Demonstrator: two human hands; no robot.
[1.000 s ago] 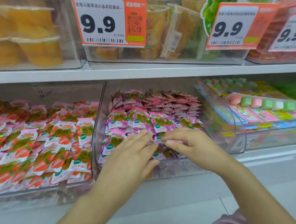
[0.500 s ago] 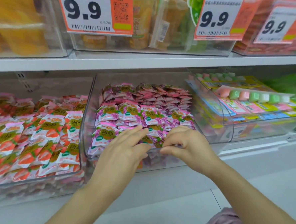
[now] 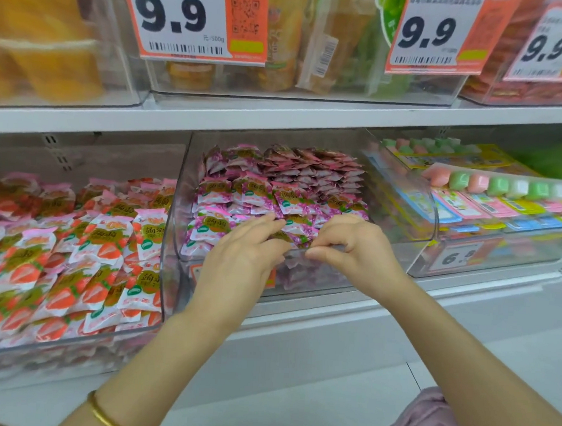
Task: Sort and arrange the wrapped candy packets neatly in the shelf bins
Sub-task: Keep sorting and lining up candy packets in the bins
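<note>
Back rows of purple packets (image 3: 274, 192) look tidy; at the front edge of the bin (image 3: 175, 213) the left hand (image 3: 242, 256) presses flat, the right hand (image 3: 353, 250) pinches loose ones

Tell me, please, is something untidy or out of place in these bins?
The strawberry packets in the left bin lie jumbled at mixed angles, unlike the neat back rows of purple packets in the middle bin. Nothing looks spilled or torn.

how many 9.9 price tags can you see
3, along the upper shelf: left tag, middle tag, right tag, partly cut off. More may lie outside the frame.
</note>
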